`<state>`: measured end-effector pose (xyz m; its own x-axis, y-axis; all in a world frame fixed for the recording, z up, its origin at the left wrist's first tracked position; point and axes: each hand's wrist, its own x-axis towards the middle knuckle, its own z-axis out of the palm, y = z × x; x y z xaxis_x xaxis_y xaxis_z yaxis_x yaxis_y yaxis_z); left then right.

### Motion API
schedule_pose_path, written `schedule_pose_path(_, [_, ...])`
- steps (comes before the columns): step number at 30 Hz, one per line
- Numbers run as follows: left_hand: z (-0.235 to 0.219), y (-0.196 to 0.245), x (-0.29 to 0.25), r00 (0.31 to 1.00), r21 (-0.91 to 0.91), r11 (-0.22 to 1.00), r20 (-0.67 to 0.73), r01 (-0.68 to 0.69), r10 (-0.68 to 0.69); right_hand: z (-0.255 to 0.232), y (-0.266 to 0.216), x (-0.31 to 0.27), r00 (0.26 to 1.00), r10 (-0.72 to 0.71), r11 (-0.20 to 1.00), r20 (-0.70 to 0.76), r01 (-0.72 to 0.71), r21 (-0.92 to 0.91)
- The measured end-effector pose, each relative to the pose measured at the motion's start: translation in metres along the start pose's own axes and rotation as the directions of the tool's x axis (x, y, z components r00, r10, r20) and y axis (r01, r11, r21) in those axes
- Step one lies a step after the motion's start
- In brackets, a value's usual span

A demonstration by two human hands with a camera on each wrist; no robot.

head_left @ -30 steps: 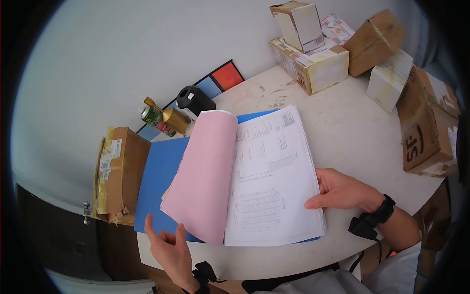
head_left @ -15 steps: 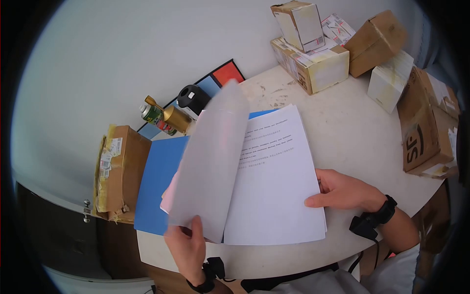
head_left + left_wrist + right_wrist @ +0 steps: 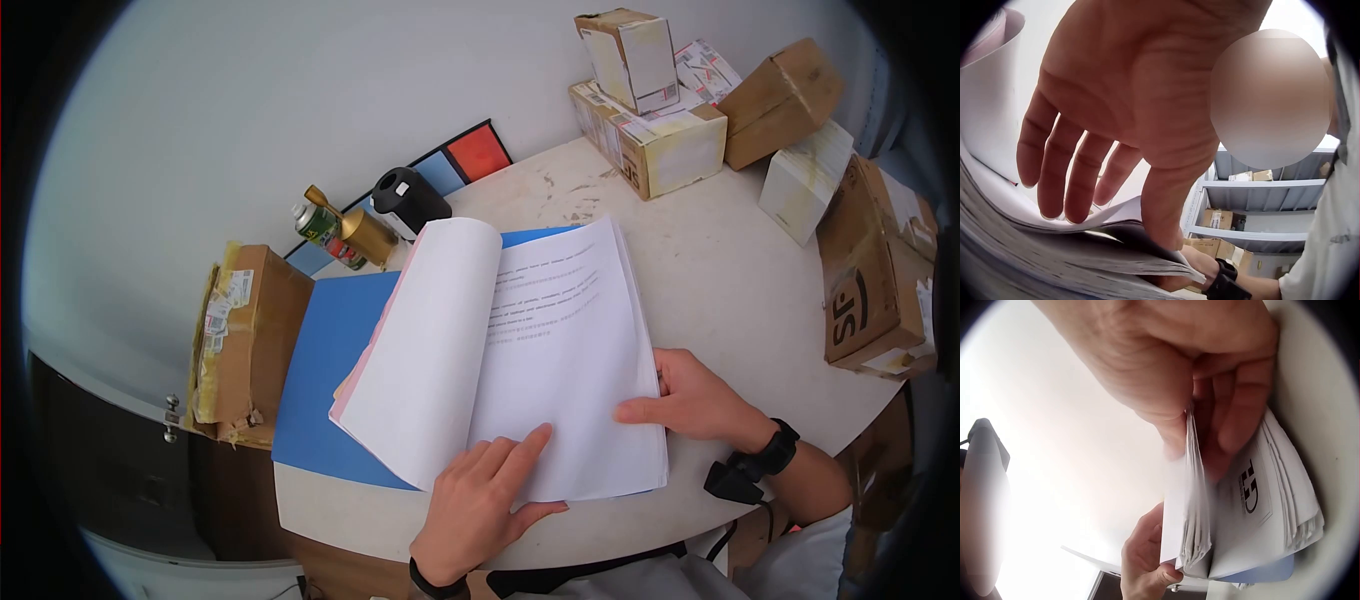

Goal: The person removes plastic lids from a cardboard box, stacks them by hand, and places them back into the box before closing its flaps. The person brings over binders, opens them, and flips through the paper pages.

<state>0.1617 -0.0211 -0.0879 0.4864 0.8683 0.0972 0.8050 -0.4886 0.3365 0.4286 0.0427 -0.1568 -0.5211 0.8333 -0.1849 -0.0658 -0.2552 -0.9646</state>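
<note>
A blue folder (image 3: 325, 370) lies spread on the table with a thick stack of sheets in it. Turned sheets curl up on its left, the top one a blank white page (image 3: 430, 350). On the right is a printed page (image 3: 550, 380) with lines of text near its top. My left hand (image 3: 480, 505) rests fingers on the lower part of that page, thumb at the bottom edge; the left wrist view shows these fingers (image 3: 1079, 181) extended over the paper. My right hand (image 3: 700, 395) pinches a wad of sheets (image 3: 1194, 506) at the right edge, lifted off the sheets beneath.
Several cardboard boxes (image 3: 690, 150) are stacked at the back right. Another carton (image 3: 265, 345) stands left of the folder. Behind it are a spray can (image 3: 325, 235), a gold container (image 3: 368, 238) and a black cylinder (image 3: 412, 203) against the wall.
A sheet has been turned over to the left and covers the pink one. My left hand let go of it and moved right onto the printed page. The right hand keeps its grip.
</note>
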Motion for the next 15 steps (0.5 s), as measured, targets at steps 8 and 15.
schedule_pose_path(8, [-0.014, -0.027, -0.013, 0.968, -0.265, 0.933, 0.006, 0.242, -0.249, -0.004, 0.009, 0.001, 0.999, -0.049, 0.998, -0.014, 0.049, -0.031])
schedule_pose_path(15, [-0.015, -0.037, -0.02, 0.891, -0.274, 0.878, -0.123, 0.393, -0.437, -0.005, 0.006, 0.0, 0.999, -0.03, 0.999, 0.03, 0.029, 0.021])
